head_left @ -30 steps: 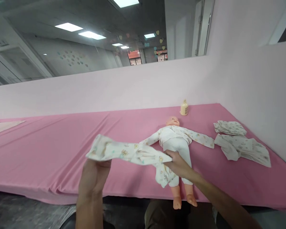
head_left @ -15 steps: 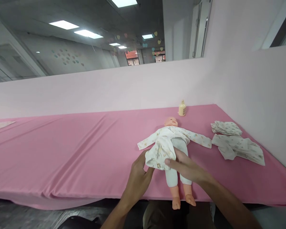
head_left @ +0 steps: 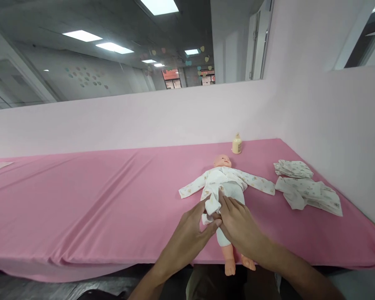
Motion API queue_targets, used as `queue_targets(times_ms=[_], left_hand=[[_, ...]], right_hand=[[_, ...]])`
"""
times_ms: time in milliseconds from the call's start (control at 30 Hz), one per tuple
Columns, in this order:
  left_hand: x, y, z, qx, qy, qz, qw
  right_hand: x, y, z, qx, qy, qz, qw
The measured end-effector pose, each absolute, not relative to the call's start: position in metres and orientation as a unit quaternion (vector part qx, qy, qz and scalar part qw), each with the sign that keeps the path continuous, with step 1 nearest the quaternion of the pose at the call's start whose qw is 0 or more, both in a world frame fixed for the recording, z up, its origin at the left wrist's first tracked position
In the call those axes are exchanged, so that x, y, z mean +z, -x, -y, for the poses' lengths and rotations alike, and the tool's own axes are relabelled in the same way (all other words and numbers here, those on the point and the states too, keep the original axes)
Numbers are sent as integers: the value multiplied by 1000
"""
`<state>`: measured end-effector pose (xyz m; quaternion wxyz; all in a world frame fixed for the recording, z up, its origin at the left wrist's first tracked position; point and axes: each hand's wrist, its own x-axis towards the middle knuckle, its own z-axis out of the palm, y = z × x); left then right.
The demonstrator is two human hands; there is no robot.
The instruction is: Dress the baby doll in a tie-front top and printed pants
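Note:
A baby doll [head_left: 222,161] lies on its back with its head away from me, dressed in a printed white baby shirt [head_left: 258,182] and plain white trousers [head_left: 233,190]. Both sleeves are spread out sideways. Over the doll's waist and upper legs, my left hand [head_left: 192,230] grips the bunched lower front of the shirt, thumb stretched toward the other hand. Close against it, my right hand [head_left: 239,223] is closed on the same bunched cloth. The fingertips meet and are partly hidden by fabric. Below, the doll's bare feet reach the near table edge.
A pink cloth [head_left: 112,208] covers the long table. Near the wall stands a cream pump bottle [head_left: 236,144], beyond the doll's head. At the right lie a folded printed garment [head_left: 293,168] and another printed garment [head_left: 314,193]. A mirror [head_left: 121,54] spans the wall behind.
The shirt's lower front, spread between my hands before, is now gathered into a small bunch. My right hand has moved left over the cloth, and the hands have come together.

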<state>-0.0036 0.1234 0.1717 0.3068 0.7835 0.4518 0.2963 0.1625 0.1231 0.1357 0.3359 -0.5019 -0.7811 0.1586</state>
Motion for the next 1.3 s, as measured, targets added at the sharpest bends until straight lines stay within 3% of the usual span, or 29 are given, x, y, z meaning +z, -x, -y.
queue_targets(times_ms=[133,300,533,667,800,967,1133,1300], left_hand=[[167,7,-132,332,-764,-488,260],[176,17,-139,391,-738,-496,236],[206,29,-143,417,-749,-497,135],[225,40,-150,412,-760,-497,75],[234,45,-156,380,-819,-410,129],[230,38,-164,372,-855,-294,207],[230,35,-170,309,-883,-195,294],[240,34,-166,216,-907,-279,230]], right_hand=[[145,-164,-118,177,485,796,317],[161,-175,-118,268,507,732,368],[166,-195,-133,59,523,673,519],[181,-216,-134,84,532,669,513],[188,-231,-136,186,511,677,496],[187,-235,-141,261,418,672,553],[190,-239,-146,239,314,732,555],[186,-243,-146,186,345,781,487]])
